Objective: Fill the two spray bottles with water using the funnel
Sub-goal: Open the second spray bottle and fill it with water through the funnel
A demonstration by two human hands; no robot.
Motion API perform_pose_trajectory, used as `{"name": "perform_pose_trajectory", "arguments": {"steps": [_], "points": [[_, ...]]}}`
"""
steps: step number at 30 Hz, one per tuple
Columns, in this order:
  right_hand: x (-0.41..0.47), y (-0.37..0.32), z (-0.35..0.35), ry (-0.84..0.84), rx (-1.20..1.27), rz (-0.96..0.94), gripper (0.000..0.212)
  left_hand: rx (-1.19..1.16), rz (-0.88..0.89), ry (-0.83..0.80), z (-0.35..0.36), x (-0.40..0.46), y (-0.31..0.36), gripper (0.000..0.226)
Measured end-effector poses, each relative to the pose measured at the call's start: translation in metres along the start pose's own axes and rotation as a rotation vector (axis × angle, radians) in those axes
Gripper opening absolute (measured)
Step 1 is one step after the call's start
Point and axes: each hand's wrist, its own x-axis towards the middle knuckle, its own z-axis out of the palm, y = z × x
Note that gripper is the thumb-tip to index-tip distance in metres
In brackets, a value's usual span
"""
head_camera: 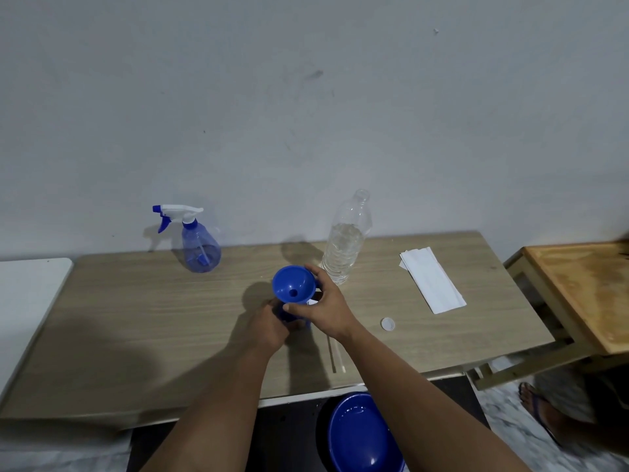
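While the capped spray bottle [200,245] waits near the surface's [136,321] far edge, both hands — left [269,327] gripping the open bottle, right [323,306] pinching the funnel [292,289] — work mid-surface, pouring apparently not begun.
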Motion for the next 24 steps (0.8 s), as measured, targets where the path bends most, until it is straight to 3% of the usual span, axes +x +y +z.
{"name": "perform_pose_trajectory", "arguments": {"steps": [6,11,19,22,24], "points": [[0.001,0.002,-0.001,-0.009,-0.023,-0.013,0.097,-0.032,0.033,-0.032,-0.002,-0.001,0.004,0.019],[0.000,0.004,-0.003,-0.017,-0.022,-0.004,0.100,-0.051,0.053,-0.043,-0.003,-0.003,0.006,0.021],[-0.006,0.012,-0.014,0.054,-0.010,0.024,0.108,-0.020,0.018,0.032,-0.005,-0.011,0.004,0.051],[-0.011,0.010,-0.026,0.152,-0.010,0.025,0.085,-0.009,0.014,0.079,-0.012,-0.023,0.006,0.070],[-0.011,0.007,-0.038,0.256,0.004,-0.003,0.046,-0.001,0.016,0.116,-0.018,-0.031,0.005,0.093]]}}
